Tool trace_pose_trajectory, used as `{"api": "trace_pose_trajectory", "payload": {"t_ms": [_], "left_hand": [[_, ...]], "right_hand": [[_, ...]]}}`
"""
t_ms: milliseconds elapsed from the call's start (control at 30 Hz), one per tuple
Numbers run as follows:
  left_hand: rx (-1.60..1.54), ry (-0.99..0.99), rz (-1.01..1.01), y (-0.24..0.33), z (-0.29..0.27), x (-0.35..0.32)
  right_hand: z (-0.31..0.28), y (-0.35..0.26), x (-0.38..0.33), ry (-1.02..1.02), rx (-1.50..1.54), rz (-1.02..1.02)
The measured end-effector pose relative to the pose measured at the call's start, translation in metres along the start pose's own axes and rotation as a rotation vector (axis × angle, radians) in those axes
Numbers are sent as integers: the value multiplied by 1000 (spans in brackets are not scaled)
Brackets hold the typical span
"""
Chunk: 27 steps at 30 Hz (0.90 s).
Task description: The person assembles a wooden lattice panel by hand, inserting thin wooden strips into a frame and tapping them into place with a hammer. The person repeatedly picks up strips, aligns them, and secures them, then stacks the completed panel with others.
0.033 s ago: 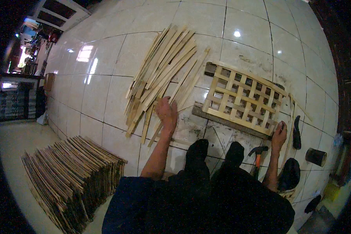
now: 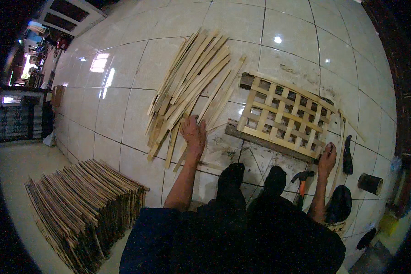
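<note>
Pale bamboo strips [image 2: 192,77] lie in a loose, fanned pile on the tiled floor, left of centre. My left hand [image 2: 194,137] rests over the near ends of these strips, its fingers stretched out and spread. To the right, a woven bamboo lattice [image 2: 271,109] of crossing strips lies over two dark wooden bars; the near bar [image 2: 265,142] shows along its lower edge. Beside the lattice's near right corner is my right hand [image 2: 327,159], fingers curled together; what they hold, if anything, is too small to name.
A hammer [image 2: 301,185] with an orange handle lies between my feet and right forearm. A dark curved tool [image 2: 348,155] and a dark cylinder [image 2: 370,183] lie farther right. At lower left stands a large stack of thin brown slats [image 2: 84,205].
My left hand has shifted very slightly over the strip ends, and its fingers look a little more spread. The right hand and the lattice stay in place.
</note>
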<state>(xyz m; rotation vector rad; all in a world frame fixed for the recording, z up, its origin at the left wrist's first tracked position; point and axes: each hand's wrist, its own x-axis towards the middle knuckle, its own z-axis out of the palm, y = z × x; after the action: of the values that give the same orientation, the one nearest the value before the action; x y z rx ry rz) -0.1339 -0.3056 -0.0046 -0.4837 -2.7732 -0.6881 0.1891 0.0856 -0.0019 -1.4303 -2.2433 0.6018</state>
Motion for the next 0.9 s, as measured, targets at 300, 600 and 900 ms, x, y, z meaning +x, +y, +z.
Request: {"api": "trace_pose_trajectory", "payload": {"t_ms": [300,600,900], "left_hand": [[-383,-27,116,14,-26,0],[-378,28,423,81,-38,3],[-520,-62,391,95,-32,-5]], "right_hand": [[-2,-23,-11,12,134,-37],[9,-185,-52,-395,315,-252],[8,-218,-56,-321,313,-431]]}}
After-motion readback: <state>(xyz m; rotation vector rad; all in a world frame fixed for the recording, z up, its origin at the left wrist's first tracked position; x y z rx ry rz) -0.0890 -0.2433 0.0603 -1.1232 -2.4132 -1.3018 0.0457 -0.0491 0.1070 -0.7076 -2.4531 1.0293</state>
